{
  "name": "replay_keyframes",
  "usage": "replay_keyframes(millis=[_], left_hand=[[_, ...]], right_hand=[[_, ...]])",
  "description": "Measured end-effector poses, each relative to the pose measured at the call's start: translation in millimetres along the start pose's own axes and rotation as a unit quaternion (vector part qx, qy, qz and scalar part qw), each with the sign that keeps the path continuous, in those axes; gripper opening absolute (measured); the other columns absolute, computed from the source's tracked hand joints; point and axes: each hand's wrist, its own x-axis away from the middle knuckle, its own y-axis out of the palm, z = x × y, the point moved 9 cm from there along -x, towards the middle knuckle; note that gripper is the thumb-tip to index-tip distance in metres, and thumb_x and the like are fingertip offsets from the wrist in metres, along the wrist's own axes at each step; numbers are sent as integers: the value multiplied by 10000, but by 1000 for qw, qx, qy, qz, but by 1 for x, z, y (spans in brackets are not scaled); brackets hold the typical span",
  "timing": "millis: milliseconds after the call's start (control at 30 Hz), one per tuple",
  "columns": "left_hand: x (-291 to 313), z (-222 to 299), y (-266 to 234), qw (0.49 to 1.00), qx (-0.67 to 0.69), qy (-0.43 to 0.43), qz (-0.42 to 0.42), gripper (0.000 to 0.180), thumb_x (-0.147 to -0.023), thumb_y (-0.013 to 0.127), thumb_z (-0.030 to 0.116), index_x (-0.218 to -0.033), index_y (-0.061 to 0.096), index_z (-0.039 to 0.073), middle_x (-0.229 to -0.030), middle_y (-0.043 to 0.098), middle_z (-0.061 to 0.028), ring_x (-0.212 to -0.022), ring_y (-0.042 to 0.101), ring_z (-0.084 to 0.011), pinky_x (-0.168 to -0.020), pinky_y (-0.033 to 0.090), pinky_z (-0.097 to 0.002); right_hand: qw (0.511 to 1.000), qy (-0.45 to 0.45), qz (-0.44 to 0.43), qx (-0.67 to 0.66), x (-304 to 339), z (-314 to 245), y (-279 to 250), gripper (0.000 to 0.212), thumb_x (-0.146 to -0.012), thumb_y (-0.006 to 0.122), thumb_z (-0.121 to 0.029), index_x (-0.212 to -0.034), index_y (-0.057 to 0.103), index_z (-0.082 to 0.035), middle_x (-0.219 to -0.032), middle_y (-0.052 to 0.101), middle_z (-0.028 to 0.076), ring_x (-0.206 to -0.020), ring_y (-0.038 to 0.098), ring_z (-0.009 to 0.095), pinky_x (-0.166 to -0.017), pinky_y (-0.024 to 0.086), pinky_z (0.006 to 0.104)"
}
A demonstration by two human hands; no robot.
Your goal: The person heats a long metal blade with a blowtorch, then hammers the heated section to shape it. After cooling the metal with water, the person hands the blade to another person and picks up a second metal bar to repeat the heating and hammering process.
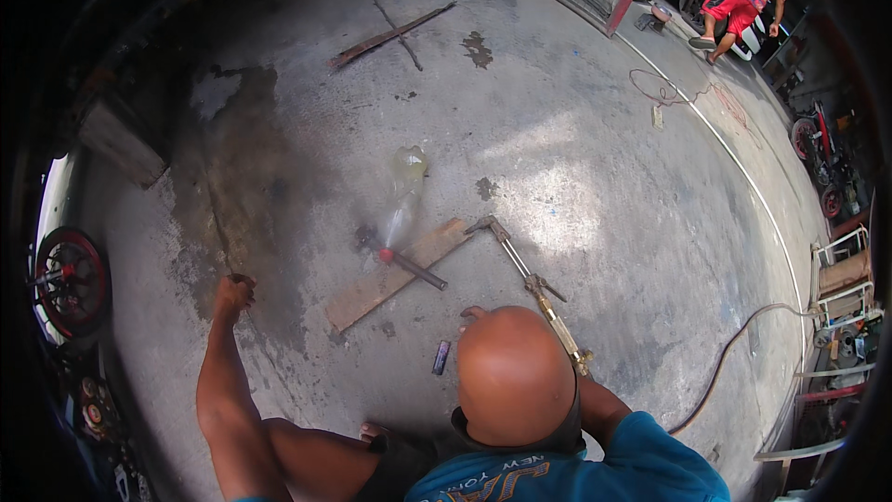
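My left hand (236,294) is closed in a fist above the stained floor on the left, around something dark I cannot make out. My right forearm (604,402) reaches to the lower end of a brass and steel cutting torch (541,290); my bare knee (517,374) hides that hand's fingers. The torch's bent tip is at the far end of a flat wooden board (358,305). Lying across the board is a hammer (423,273) with a dark handle. A clear plastic bottle (401,209) has its red cap over that handle. A small dark packet (440,358) lies nearer.
A brown hose (734,367) curves across the floor on the right. Farther out lie a wooden strip (390,35) and a crossed stick. A red-rimmed wheel (72,282) stands at left, metal frames (844,270) at right. Another person (739,5) is at the far right.
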Motion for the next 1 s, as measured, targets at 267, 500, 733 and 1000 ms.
replay_keyframes(millis=[267, 500, 733, 1000], left_hand=[[-7, -16, -7, 1000, -9, 3, 9, 237, -904, 744, 173, -934, 688, -55, -729, 672, -123, -566, 636, -206, -503, 491, -344], [-3, 14, 8, 998, -43, 33, 13, 178, -884, 668, 102, -949, 718, -56, -716, 672, -132, -568, 645, -217, -502, 506, -355], [-16, 7, 16, 999, -7, 35, 4, 207, -870, 715, 123, -932, 705, -75, -687, 669, -137, -549, 645, -223, -488, 503, -355], [-20, 5, 14, 999, -16, 43, 17, 217, -875, 710, 132, -923, 706, -80, -675, 677, -145, -536, 648, -227, -490, 509, -356]], right_hand=[[952, 178, 176, 176, 45, 76, -101, 579, -879, 777, -344, -1307, 504, -68, -1179, 608, 220, -1114, 612, 443, -930, 497, 554], [950, 230, 157, 140, 37, 99, -95, 574, -871, 786, -313, -1286, 513, -26, -1198, 604, 231, -1148, 596, 440, -958, 501, 542], [950, 228, 194, 88, 34, 116, -79, 449, -943, 669, -224, -1286, 506, 15, -1253, 563, 271, -1202, 545, 478, -968, 486, 593], [902, 229, 360, 63, 60, 161, -123, 333, -937, 653, -157, -1163, 516, 45, -1149, 563, 297, -1091, 552, 507, -930, 467, 593]])
